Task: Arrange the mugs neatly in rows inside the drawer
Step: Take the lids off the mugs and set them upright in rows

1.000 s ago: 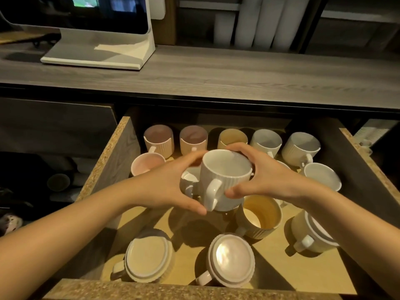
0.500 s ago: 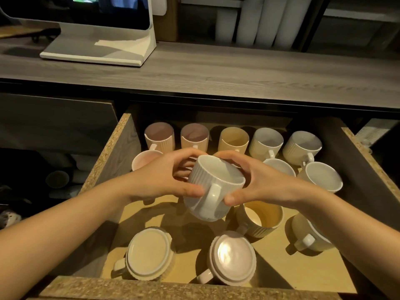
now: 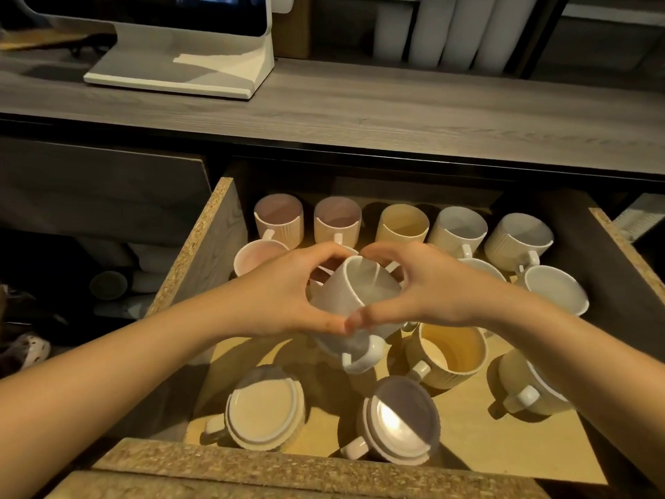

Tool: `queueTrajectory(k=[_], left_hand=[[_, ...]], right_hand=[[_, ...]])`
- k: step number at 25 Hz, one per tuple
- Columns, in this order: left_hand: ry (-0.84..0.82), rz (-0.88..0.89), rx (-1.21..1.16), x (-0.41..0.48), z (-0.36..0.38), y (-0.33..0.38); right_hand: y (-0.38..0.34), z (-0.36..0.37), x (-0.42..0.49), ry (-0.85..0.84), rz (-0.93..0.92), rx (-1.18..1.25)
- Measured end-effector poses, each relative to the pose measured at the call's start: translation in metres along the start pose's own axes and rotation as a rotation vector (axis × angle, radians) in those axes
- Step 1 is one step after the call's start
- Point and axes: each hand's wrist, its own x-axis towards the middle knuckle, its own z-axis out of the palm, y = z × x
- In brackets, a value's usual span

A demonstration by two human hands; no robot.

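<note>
Both hands grasp one white ribbed ceramic mug [image 3: 354,293] at the centre of the frame. The left hand [image 3: 284,297] wraps its left side and the right hand [image 3: 435,293] its right, thumbs meeting on the near wall. The mug hangs tilted above the floor of the open chipboard drawer [image 3: 207,246], handle toward the bottom of the frame.

To set it well, I would level it first, keep the handle facing the bottom edge as in the far row, and lower it into the gap in the second row. It should go straight down, so it does not knock its neighbours, and be let go only once the base sits flat.

Count, at least thirteen mugs:
- the held mug
- five in the upright back row [image 3: 403,225]
- three in the second row: a pale pink mug [image 3: 255,255], a half-hidden white mug [image 3: 484,268] and a wide white mug [image 3: 556,295]
- one loose yellow ribbed mug [image 3: 453,351]
- one cream mug [image 3: 521,387] under the right forearm
- two upturned mugs at the bottom, left [image 3: 262,412] and right [image 3: 401,419]

Another may sit hidden behind the hands.
</note>
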Motion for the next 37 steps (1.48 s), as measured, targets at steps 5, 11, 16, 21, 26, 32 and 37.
queueTrajectory(k=[5, 11, 16, 21, 26, 32, 37], left_hand=[[-0.214, -0.249, 0.457, -0.023, -0.008, -0.008], [-0.589, -0.423, 0.642, -0.038, 0.009, -0.022], [-0.583, -0.455, 0.621, -0.038, 0.015, -0.027], [-0.574, -0.461, 0.655, -0.037, 0.020, -0.024], [-0.541, -0.422, 0.804, -0.038, 0.034, -0.018], [-0.401, -0.413, 0.723, -0.036, 0.015, -0.016], [-0.218, -0.408, 0.317, -0.044, -0.040, -0.025]], right_hand=[[-0.005, 0.029, -0.004, -0.023, -0.007, -0.232], [-0.012, 0.067, -0.002, -0.048, -0.083, -0.550], [-0.012, 0.083, 0.006, -0.048, -0.063, -0.565], [-0.015, 0.088, 0.012, -0.056, -0.060, -0.566], [-0.011, 0.090, 0.010, -0.058, -0.061, -0.566], [0.000, 0.061, 0.004, 0.084, -0.041, -0.342], [0.012, 0.036, 0.009, -0.007, -0.018, 0.180]])
